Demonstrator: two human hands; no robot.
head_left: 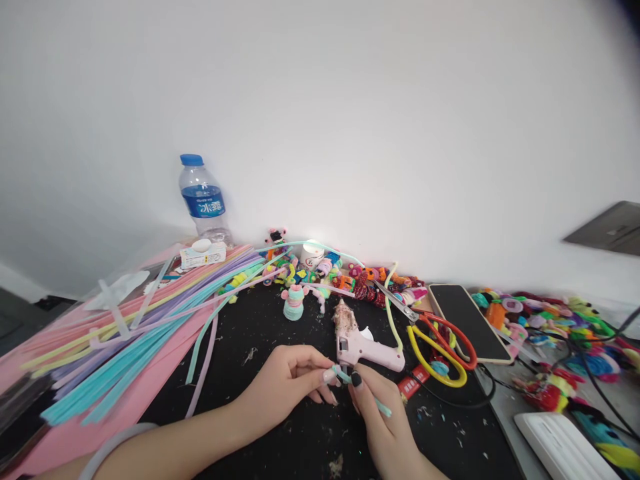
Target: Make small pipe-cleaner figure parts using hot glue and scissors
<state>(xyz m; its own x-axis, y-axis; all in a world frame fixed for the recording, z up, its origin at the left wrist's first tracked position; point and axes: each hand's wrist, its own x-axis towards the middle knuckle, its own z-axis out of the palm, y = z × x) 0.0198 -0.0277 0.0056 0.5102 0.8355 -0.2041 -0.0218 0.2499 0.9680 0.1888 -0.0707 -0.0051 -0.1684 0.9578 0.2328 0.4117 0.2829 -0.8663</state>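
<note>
My left hand (293, 380) and my right hand (380, 417) meet over the black mat (280, 440), both pinched on a short teal pipe cleaner (350, 381) that runs between the fingertips and sticks out past my right fingers. A pink hot glue gun (363, 345) lies just behind my fingers, its nozzle pointing away. A small pastel pipe-cleaner figure (294, 301) stands farther back on the mat.
A fan of long pastel pipe cleaners (140, 327) covers the left side. Red and yellow scissors (440, 347) and a phone (467, 321) lie at right. Finished colourful figures (550, 320) crowd the far right and the wall. A water bottle (203, 200) stands at the back left.
</note>
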